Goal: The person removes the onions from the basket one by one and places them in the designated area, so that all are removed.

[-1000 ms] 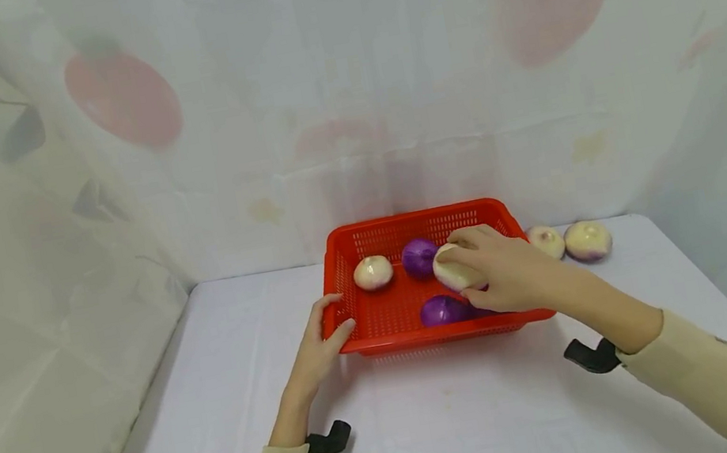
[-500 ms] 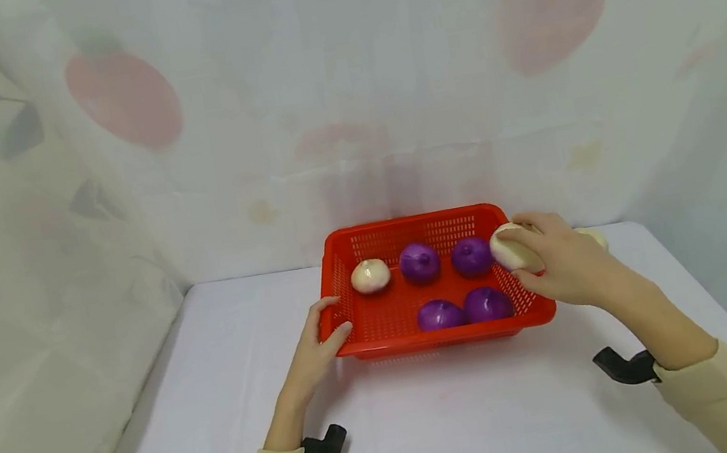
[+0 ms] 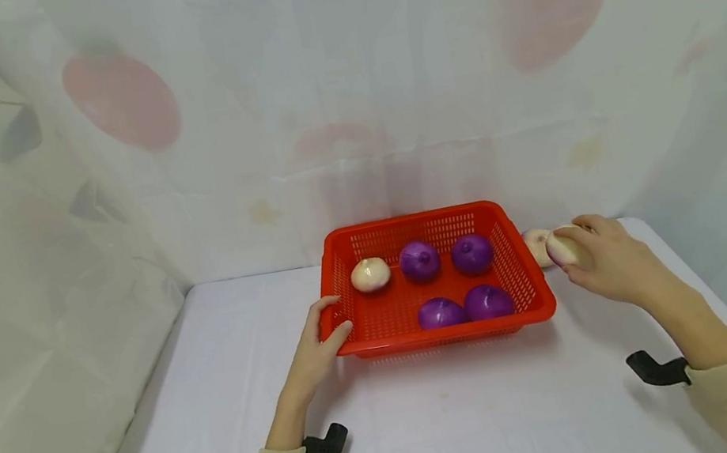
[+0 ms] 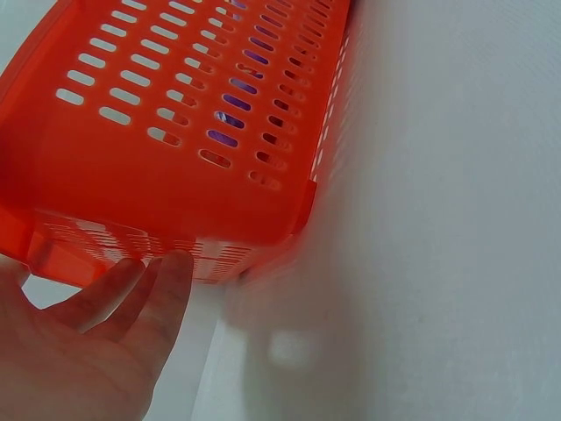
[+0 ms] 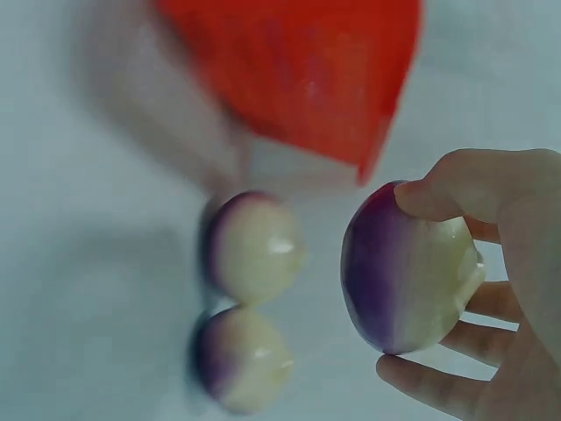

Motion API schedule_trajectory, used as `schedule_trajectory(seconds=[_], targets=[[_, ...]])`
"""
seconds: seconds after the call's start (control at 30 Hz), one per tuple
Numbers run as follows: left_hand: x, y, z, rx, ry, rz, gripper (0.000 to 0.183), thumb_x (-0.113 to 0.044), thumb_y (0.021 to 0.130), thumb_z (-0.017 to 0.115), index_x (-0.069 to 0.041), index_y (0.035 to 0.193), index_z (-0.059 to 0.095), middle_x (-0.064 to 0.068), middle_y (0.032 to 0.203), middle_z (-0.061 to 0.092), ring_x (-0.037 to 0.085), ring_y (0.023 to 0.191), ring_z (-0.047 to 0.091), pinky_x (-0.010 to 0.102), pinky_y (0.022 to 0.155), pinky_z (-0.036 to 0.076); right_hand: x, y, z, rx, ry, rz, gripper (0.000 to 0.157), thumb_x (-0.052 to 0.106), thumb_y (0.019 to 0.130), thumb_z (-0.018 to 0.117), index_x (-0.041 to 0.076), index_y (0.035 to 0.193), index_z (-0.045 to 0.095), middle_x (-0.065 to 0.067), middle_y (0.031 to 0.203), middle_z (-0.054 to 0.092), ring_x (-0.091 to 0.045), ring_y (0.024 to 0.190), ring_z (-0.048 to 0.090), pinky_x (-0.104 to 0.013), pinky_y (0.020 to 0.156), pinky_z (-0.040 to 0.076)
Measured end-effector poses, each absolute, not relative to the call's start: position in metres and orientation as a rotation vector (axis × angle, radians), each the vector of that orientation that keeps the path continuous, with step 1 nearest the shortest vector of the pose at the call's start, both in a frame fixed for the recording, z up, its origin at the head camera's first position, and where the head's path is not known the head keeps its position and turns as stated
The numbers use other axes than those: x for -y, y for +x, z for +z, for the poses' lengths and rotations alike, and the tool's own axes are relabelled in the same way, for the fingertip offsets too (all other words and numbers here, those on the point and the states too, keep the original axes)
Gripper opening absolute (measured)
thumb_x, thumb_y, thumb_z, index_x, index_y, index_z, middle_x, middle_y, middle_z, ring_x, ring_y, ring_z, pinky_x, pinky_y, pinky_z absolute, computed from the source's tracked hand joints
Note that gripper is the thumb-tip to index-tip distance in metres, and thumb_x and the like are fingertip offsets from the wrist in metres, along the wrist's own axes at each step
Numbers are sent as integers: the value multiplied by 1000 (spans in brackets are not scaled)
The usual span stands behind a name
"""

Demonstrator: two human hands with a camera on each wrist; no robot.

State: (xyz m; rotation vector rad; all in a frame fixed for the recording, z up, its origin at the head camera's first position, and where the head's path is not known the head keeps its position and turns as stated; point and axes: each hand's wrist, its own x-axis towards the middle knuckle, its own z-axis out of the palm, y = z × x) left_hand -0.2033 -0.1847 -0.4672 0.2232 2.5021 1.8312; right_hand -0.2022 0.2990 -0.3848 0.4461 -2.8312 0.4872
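Note:
A red plastic basket [image 3: 390, 341] stands at the back of the white table. My left hand [image 3: 313, 352] grips its left rim; in the left wrist view the fingers [image 4: 166, 298] lie against the outer wall. Beyond the basket's right side, my right hand [image 3: 611, 261] holds a white-and-purple turnip [image 5: 408, 272] above the table, thumb on one side and fingers on the other. Two similar turnips, a nearer one [image 5: 259, 250] and a second one [image 5: 244, 360], sit on the table below it. Inside the basket are one whitish turnip [image 3: 370, 275] and several purple onions [image 3: 420, 261].
A white cloth covers the table [image 3: 455, 427]. Behind it hangs a pale curtain [image 3: 336, 63] with printed fruit, and more sheeting [image 3: 25, 315] closes off the left and right sides. Black wrist mounts [image 3: 326, 442] sit on both forearms.
My right hand has carried the turnip out of the basket, over its right rim, to the turnips on the table. Purple onions it had covered now show. My left hand stays on the rim.

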Motion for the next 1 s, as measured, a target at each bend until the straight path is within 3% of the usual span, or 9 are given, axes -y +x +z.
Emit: schedule_trajectory(seconds=[0.2,0.77,1.0], targets=[[184,-203,-469,-2491,224,1834,56,-35,99,66,-20,148,42,8,151,41,33,134,45,57,106,42,-316,-204,-405,2943,366,426,52,24,90,71,3,135,56,-32,136,44,-56,121,40,-77,78,45],[185,-204,-468,-2496,214,1838,50,-35,99,66,-29,144,45,8,150,42,32,134,45,56,107,40,-339,-211,-433,3113,217,450,56,43,101,56,1,137,53,-35,133,43,-57,118,40,-79,79,43],[185,-203,-467,-2472,220,1840,56,-33,100,65,-20,148,41,12,153,39,36,135,44,57,106,43,-344,-209,-441,3163,192,473,58,41,100,59,0,140,50,-39,134,41,-59,118,40,-81,82,40]])
